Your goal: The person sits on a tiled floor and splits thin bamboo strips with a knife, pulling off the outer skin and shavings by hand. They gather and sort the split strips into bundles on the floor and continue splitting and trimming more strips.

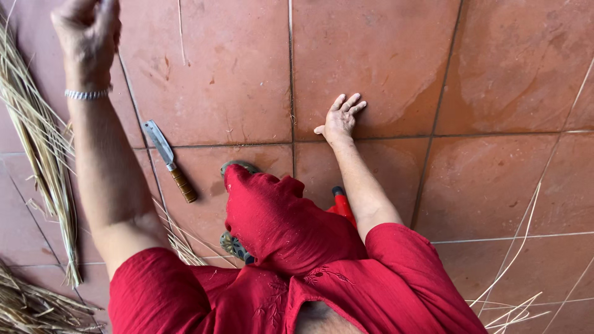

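Observation:
My left hand is raised at the top left with its fingers closed, a beaded bracelet on the wrist. It appears to pinch a thin straw strand that runs down past a knife. The knife has a wooden handle and lies on the red floor tiles, right of my left forearm. My right hand rests flat on the tiles with its fingers spread and holds nothing. My knee in red cloth sits between the two arms.
A long bundle of dry straw lies along the left edge, with more straw at the bottom left. Loose strands trail over the tiles at the right. A small red tool and a sandal show beside my knee.

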